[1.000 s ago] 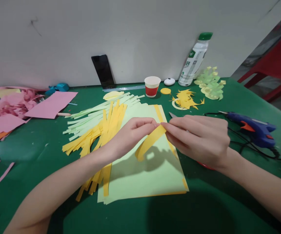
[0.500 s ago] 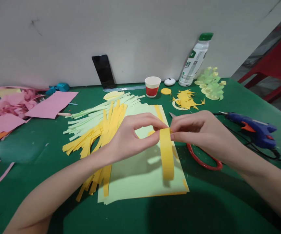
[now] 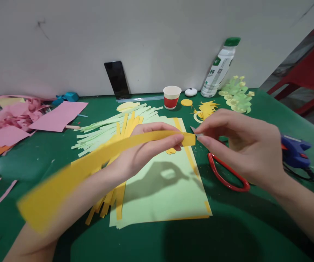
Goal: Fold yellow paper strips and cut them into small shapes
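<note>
Between the thumb and fingers of my left hand (image 3: pixel 153 148) is a long yellow paper strip (image 3: pixel 91 163). Its short end juts out to the right, and the rest trails back over my left forearm. My right hand (image 3: pixel 246 145) hovers just right of that end, thumb and index fingertip slightly apart with nothing visible between them. Below lie pale green sheets (image 3: pixel 168 203), with yellow paper strips (image 3: pixel 120 203) across their left side and light green strips (image 3: pixel 97 138) beyond. Red-handled scissors (image 3: pixel 236 188) rest under my right hand, which partly hides them.
At the back stand a phone (image 3: pixel 116 80), a paper cup (image 3: pixel 171 98) and a leaning bottle (image 3: pixel 218 69). Yellow cut pieces (image 3: pixel 207 108) and pale green paper flowers (image 3: pixel 237 94) lie at right, near a blue glue gun (image 3: pixel 296 151). Pink paper (image 3: pixel 60 116) is heaped at left.
The yellow strip hung curled downward between both hands; now it extends left over my left forearm. My right hand has let go of its end and moved slightly right, fingers parting.
</note>
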A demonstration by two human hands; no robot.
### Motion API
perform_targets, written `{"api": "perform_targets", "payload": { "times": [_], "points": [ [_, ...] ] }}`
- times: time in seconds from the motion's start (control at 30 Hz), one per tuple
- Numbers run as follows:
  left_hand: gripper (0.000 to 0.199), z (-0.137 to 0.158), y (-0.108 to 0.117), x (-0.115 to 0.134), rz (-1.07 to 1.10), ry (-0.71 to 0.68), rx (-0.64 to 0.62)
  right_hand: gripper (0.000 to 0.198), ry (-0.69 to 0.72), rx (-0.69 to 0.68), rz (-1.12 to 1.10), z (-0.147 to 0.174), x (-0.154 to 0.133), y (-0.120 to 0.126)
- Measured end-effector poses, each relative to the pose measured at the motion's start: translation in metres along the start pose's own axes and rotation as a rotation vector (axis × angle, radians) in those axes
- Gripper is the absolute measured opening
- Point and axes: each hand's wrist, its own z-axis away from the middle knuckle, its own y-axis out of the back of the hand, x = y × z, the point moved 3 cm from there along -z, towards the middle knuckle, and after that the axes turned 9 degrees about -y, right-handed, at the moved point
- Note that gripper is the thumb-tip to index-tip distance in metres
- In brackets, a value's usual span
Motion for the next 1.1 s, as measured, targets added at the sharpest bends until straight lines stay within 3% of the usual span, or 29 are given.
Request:
{"api": "perform_targets", "payload": {
  "times": [0.13, 0.27, 0.37, 0.5, 0.7, 0.8, 1.1],
  "points": [
    [0.012, 0.001, -0.001, -0.005, 0.215, 0.03, -0.033, 0.018, 0.228, 0.038, 0.124, 0.003, -0.005, 0.001],
    [0.011, 0.002, -0.002, -0.007, 0.289, 0.054, -0.04, 0.016, 0.261, 0.055, 0.162, 0.004, -0.007, 0.0],
    [0.012, 0.001, -0.005, -0.005, 0.383, 0.097, -0.066, 0.018, 0.201, 0.078, 0.064, 0.002, -0.005, 0.0],
    [0.011, 0.001, -0.007, -0.003, 0.486, 0.157, -0.074, 0.02, 0.04, 0.008, -0.164, -0.001, 0.003, 0.0],
    [0.011, 0.003, -0.004, -0.005, 0.387, 0.104, -0.05, 0.017, -0.194, -0.181, -0.299, -0.005, 0.007, -0.004],
    [0.01, 0.004, -0.003, -0.005, 0.31, 0.09, -0.028, 0.008, -0.227, -0.241, -0.274, -0.004, 0.005, -0.007],
    [0.009, 0.005, -0.005, -0.002, 0.2, 0.113, -0.02, 0.014, -0.277, -0.351, -0.238, 0.0, 0.002, -0.008]
  ]
}}
